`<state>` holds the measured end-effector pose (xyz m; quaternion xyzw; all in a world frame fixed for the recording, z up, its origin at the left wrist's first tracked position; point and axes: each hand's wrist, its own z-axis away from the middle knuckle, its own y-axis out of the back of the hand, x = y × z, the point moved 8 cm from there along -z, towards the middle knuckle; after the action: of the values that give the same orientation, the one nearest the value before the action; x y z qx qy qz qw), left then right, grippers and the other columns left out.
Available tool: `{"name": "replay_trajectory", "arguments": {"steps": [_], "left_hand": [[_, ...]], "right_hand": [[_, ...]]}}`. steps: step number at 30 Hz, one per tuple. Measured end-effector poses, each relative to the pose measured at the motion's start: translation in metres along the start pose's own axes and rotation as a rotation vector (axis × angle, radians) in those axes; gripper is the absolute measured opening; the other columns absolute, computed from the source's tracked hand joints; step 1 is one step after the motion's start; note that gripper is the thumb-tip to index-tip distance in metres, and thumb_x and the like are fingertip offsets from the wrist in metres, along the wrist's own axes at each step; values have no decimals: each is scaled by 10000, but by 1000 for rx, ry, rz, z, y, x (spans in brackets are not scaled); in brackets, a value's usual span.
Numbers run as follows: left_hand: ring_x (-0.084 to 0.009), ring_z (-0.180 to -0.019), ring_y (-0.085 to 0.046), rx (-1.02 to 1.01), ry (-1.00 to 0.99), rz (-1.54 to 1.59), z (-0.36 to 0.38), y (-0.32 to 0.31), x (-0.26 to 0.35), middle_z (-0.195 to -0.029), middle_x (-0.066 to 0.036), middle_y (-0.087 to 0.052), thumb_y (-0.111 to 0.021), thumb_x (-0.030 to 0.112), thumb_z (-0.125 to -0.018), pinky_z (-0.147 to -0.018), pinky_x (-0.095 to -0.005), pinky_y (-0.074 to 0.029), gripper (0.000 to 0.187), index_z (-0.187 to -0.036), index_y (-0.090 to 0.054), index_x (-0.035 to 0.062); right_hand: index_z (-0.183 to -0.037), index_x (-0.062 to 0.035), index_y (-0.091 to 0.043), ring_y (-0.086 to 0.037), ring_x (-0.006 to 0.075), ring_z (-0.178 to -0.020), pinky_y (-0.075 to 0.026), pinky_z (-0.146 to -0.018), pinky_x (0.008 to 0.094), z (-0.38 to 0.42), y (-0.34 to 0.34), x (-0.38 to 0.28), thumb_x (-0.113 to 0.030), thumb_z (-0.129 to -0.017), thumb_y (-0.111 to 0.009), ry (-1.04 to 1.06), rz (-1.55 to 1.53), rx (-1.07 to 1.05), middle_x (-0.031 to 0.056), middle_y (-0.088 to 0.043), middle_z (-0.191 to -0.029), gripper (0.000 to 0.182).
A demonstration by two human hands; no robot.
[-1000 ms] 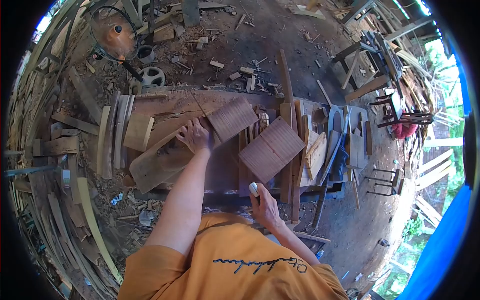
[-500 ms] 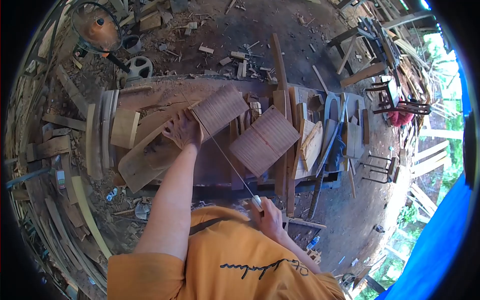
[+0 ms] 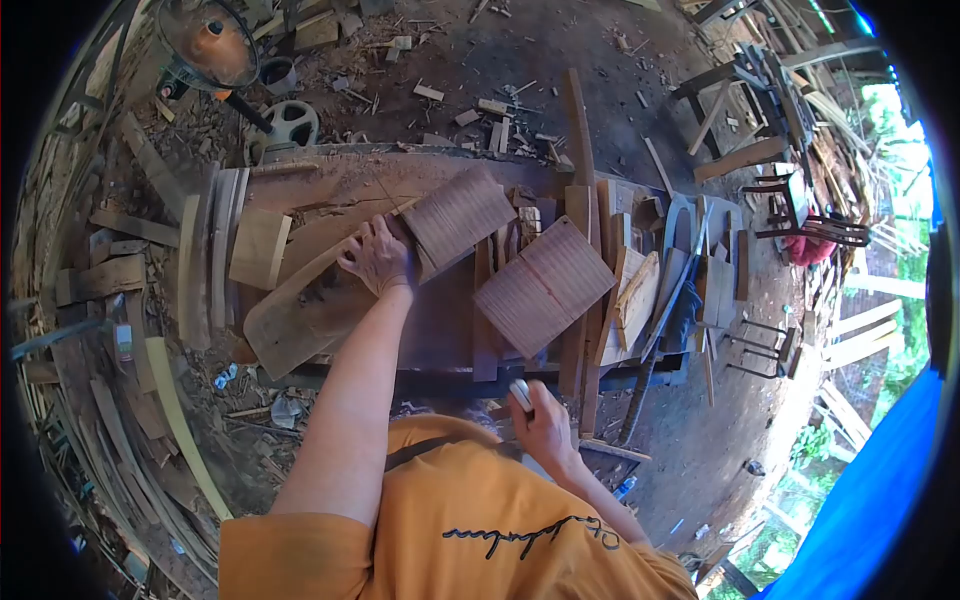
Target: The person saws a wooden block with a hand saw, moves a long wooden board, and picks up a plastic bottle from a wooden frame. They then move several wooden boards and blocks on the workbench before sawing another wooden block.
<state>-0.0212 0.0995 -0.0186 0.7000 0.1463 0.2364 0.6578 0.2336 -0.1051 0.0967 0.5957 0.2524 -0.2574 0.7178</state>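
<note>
Pressing down with fingers spread, the left hand (image 3: 377,257) is lying open on the ribbed wooden panel's (image 3: 458,217) corner atop the counter (image 3: 330,195), while the right hand (image 3: 543,427) is gripping a white-capped tool handle (image 3: 520,393) near the counter's front edge.

Fan (image 3: 213,45), stacked chairs (image 3: 800,215), blue tarp (image 3: 880,490)

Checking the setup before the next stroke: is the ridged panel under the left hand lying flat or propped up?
Cannot tell for sure. The ridged panel rests over other boards, the left hand pressing its near corner.
</note>
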Motion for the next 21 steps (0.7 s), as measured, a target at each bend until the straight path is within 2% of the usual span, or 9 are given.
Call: {"name": "replay_trajectory", "arguments": {"steps": [5, 9, 12, 15, 18, 21], "left_hand": [[-270, -1101, -506, 26, 51, 50, 5, 13, 3, -1098, -27, -630, -404, 357, -975, -991, -550, -270, 302, -1028, -639, 175], [-272, -1102, -507, 58, 62, 78, 3, 25, 8, -1088, -38, -634, -402, 351, -974, -1003, -550, -267, 315, -1031, -646, 160], [-277, -1097, -511, 39, 11, 41, 3, 23, 7, -1073, -46, -635, -395, 357, -973, -1005, -544, -267, 334, -1032, -651, 150], [-282, -1082, -520, 26, -16, 24, 3, 12, 4, -1052, -47, -636, -400, 343, -972, -1007, -537, -269, 327, -1022, -654, 144], [-270, -1065, -514, 26, 46, 21, 2, 13, 5, -1099, -26, -618, -375, 378, -984, -982, -524, -275, 335, -1007, -640, 175], [-267, -1063, -515, 110, 50, 67, 5, 26, 8, -1068, -36, -619, -388, 369, -974, -977, -523, -278, 321, -990, -640, 171]], "right_hand": [[-963, -66, -481, -607, 419, -700, -474, -578, 502, -127, -59, -43, -193, -908, -609, 105, -42, 104, 215, -596, -765, 188], [-919, -63, -475, -602, 427, -702, -471, -582, 503, -78, -21, -37, -179, -908, -610, 56, -38, 55, 213, -589, -763, 178], [-902, -55, -481, -601, 439, -709, -460, -578, 510, -10, 13, -17, -176, -906, -617, -103, -55, -15, 209, -607, -790, 182], [-896, -53, -477, -602, 441, -703, -454, -574, 514, -40, 0, -22, -180, -906, -622, -17, -135, 68, 215, -612, -785, 193], [-904, -53, -462, -593, 451, -702, -454, -572, 517, -128, -56, -39, -193, -909, -623, 76, -77, 98, 231, -602, -766, 213], [-915, -51, -454, -587, 456, -701, -454, -570, 517, -133, -54, -52, -199, -911, -621, 81, -97, 110, 235, -600, -762, 223]]}}
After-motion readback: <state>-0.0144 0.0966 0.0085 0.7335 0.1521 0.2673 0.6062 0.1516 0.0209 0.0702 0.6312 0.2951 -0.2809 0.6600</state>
